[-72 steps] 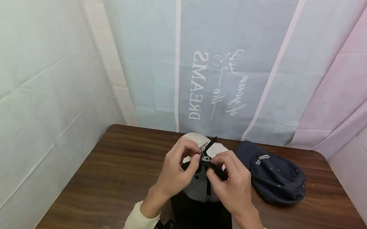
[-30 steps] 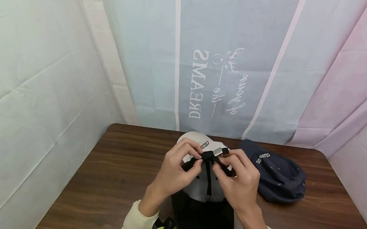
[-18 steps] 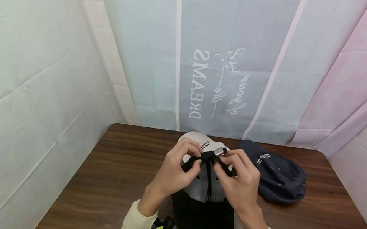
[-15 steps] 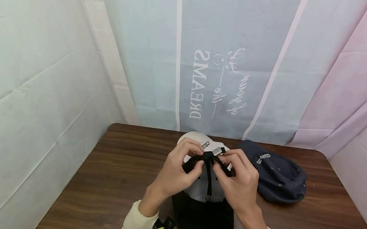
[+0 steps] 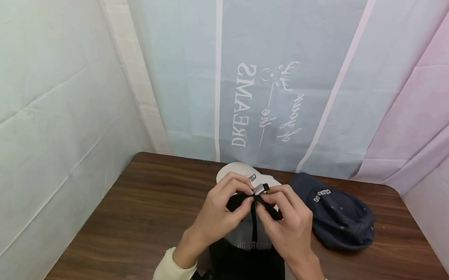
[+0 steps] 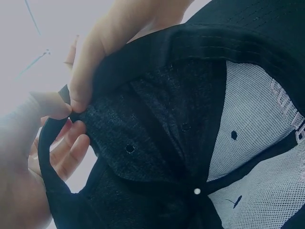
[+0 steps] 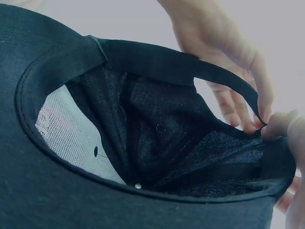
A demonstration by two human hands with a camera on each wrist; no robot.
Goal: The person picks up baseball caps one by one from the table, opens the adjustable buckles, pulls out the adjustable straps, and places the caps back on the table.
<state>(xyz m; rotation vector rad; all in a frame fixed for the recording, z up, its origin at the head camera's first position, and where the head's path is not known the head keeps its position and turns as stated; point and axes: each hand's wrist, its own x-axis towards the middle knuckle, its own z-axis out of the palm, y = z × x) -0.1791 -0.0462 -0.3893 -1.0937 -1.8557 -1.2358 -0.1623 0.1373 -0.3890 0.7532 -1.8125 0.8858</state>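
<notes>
A black baseball cap (image 5: pixel 247 271) stands between my hands in the head view, its hollow inside (image 6: pixel 143 109) showing in both wrist views. My left hand (image 5: pixel 217 212) pinches the cap's back strap from the left. On the other side, my right hand (image 5: pixel 292 224) pinches it between thumb and fingers. A silver metal buckle (image 5: pixel 258 189) with a short black strap end sticks up between the fingertips. Another thin black strip hangs below the fingers over the grey inside. In the right wrist view the strap (image 7: pixel 228 78) forms a loop above the opening.
A white cap (image 5: pixel 235 170) with dark lettering lies behind the hands, partly hidden. To the right rests a navy cap (image 5: pixel 340 216) with light lettering. All are on a brown wooden table (image 5: pixel 145 224), with fabric hangings (image 5: pixel 192 60) behind it.
The strap end that stuck up earlier is out of sight there, and the buckle has turned and shifted left between the fingertips. Both hands have drawn closer together.
</notes>
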